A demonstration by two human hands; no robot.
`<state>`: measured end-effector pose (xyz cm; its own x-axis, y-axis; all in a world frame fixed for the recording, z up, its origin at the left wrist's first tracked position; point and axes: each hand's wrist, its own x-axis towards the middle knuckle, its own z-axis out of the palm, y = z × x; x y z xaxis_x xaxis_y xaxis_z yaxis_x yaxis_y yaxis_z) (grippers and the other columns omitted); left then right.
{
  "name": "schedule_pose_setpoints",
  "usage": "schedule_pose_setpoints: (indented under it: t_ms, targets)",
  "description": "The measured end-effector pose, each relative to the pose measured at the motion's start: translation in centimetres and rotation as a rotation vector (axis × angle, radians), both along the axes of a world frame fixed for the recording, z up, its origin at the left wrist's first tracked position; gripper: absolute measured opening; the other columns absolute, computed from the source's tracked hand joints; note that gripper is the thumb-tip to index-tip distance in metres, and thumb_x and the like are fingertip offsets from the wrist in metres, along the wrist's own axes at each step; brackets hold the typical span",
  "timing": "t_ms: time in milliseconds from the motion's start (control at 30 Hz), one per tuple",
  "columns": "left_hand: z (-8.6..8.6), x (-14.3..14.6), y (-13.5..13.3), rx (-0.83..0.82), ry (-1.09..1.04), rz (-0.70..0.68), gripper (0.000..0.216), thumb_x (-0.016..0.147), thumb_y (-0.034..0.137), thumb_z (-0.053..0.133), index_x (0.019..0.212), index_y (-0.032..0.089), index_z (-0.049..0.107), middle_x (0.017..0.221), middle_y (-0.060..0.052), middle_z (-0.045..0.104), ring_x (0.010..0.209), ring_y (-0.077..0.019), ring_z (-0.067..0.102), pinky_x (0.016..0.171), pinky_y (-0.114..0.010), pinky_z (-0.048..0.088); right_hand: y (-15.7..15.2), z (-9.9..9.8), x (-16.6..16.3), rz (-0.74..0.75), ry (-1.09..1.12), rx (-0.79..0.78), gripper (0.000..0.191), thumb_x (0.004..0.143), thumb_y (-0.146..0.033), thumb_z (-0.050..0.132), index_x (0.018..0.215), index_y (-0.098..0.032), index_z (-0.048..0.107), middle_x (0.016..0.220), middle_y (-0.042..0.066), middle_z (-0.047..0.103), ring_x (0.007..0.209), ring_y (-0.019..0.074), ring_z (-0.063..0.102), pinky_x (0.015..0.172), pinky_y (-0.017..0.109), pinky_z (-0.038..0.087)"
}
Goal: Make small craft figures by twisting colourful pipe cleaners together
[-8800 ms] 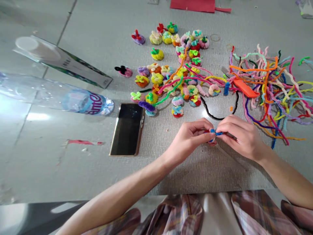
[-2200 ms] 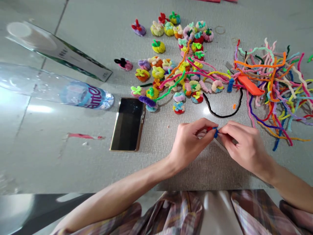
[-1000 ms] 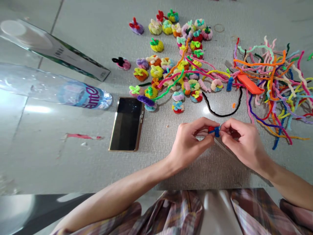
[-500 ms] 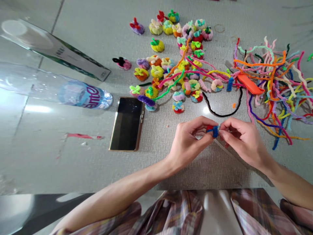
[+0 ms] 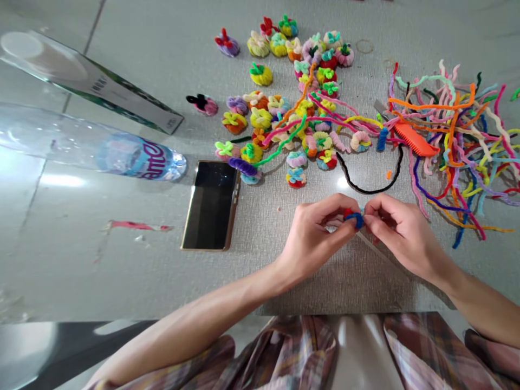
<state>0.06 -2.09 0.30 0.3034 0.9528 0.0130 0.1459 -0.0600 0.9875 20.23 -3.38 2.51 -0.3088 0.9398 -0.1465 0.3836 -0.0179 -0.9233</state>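
Between my fingertips is a small blue and red pipe-cleaner piece (image 5: pixel 354 219), with a bit of light blue at its upper right. My left hand (image 5: pixel 320 227) pinches it from the left, thumb in front and fingers curled behind. From the right, my right hand (image 5: pixel 400 230) is closed with thumb and forefinger at the piece's edge; what exactly they grip is hidden. Below the hands a thin translucent strip (image 5: pixel 384 257) runs diagonally over the table. Just beyond them lies a curved black pipe cleaner (image 5: pixel 368 191).
Several finished pipe-cleaner pieces (image 5: pixel 260 118) cluster at the centre back. Loose pipe cleaners (image 5: pixel 455 130) pile up at the right, with an orange comb-edged tool (image 5: pixel 414 140) among them. A phone (image 5: pixel 211 206), a plastic bottle (image 5: pixel 138 154) and a box (image 5: pixel 122 95) lie at the left.
The blue and red piece has turned slightly between my fingers, showing more red at its top left. Both hands stay almost in place.
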Motion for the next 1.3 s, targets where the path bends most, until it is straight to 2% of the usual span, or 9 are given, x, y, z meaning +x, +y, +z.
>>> schedule_pose_setpoints:
  t_ms: [233,467,733,1033,1200,1300]
  targets:
    - [0.06,0.04,-0.18,0.032,0.040,-0.014,0.009,0.090,0.012,0.066,0.087,0.018,0.072,0.076,0.000,0.075,0.065,-0.0109,0.069,0.061,-0.020,0.053,-0.14,-0.25,0.07,0.027,-0.033,0.062,0.015,0.111,-0.030,0.056,0.098,-0.023,0.058,0.072,-0.005,0.061,0.060,0.0114,0.058,0.059,0.024,0.043]
    - [0.19,-0.01,-0.29,0.042,0.068,-0.028,0.009,0.089,0.010,0.067,0.087,0.018,0.070,0.076,0.001,0.075,0.066,-0.0107,0.070,0.061,-0.020,0.053,-0.29,-0.55,-0.22,0.032,-0.107,0.175,0.014,0.111,-0.025,0.052,0.097,-0.024,0.052,0.069,-0.007,0.054,0.056,0.0105,0.050,0.056,0.024,0.038]
    - [-0.11,0.04,-0.47,0.032,0.050,0.001,0.009,0.089,0.012,0.065,0.087,0.020,0.069,0.078,0.000,0.077,0.065,-0.0124,0.072,0.059,-0.021,0.056,-0.41,-0.65,-0.39,0.010,-0.164,0.275,0.014,0.110,-0.025,0.051,0.096,-0.025,0.051,0.072,-0.004,0.060,0.057,0.0113,0.051,0.056,0.026,0.038]
    - [-0.02,0.27,-0.38,-0.047,0.007,0.033,0.008,0.084,0.013,0.067,0.089,0.020,0.065,0.077,0.001,0.073,0.068,-0.0127,0.070,0.060,-0.021,0.055,-0.50,-0.85,-0.40,-0.026,-0.089,0.171,0.013,0.110,-0.026,0.056,0.097,-0.024,0.054,0.069,-0.006,0.057,0.058,0.0109,0.054,0.057,0.025,0.040]
    - [-0.18,0.38,-0.25,-0.134,-0.035,0.035,0.024,0.081,0.012,0.067,0.103,0.020,0.067,0.077,0.003,0.075,0.067,-0.0113,0.069,0.062,-0.020,0.054,-0.50,-0.66,-0.55,-0.070,-0.014,0.034,0.009,0.105,-0.032,0.062,0.104,-0.023,0.060,0.074,-0.004,0.060,0.062,0.0123,0.056,0.055,0.024,0.043]
    - [-0.30,0.31,-0.08,-0.113,-0.011,0.047,0.022,0.078,0.008,0.065,0.096,0.019,0.071,0.081,0.002,0.076,0.073,-0.0112,0.071,0.067,-0.020,0.055,-0.36,-0.48,-0.48,-0.086,-0.005,-0.009,0.012,0.101,-0.032,0.066,0.106,-0.021,0.065,0.077,-0.003,0.062,0.065,0.0125,0.058,0.057,0.024,0.046]
